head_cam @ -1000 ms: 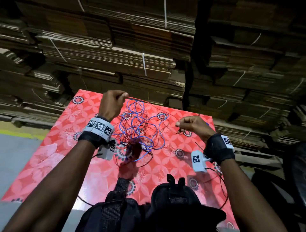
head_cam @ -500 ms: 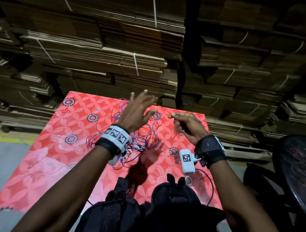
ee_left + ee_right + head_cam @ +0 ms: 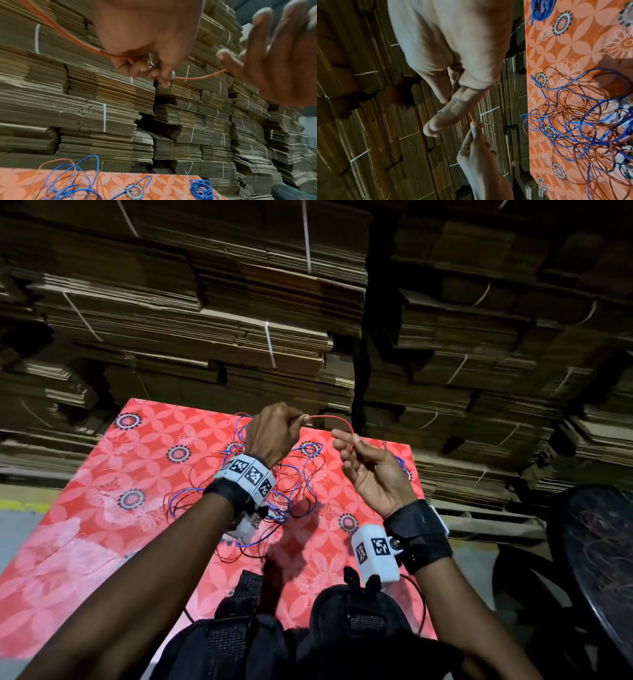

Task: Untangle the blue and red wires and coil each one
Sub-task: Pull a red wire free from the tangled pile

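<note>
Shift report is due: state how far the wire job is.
Done: one small blue coil lies apart on the red floral mat. In hand: left hand pinches a red wire running to the right hand. Left: the red-and-blue tangle.
</note>
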The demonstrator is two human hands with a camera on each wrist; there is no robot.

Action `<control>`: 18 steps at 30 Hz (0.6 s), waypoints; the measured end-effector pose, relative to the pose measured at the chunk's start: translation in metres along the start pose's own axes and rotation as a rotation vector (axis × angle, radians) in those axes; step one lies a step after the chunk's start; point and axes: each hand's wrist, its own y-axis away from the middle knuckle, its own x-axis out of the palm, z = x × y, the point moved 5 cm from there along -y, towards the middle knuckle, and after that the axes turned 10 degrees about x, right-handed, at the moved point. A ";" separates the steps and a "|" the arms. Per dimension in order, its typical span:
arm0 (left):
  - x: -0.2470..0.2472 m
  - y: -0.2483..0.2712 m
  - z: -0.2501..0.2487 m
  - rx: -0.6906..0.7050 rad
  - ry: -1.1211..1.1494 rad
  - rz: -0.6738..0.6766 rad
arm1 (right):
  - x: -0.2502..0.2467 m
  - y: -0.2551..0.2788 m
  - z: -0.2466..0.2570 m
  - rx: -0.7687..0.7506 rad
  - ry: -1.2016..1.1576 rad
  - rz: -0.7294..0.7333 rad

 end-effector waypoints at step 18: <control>0.018 0.010 -0.016 0.172 0.186 0.056 | -0.006 -0.007 0.005 -0.073 -0.143 -0.041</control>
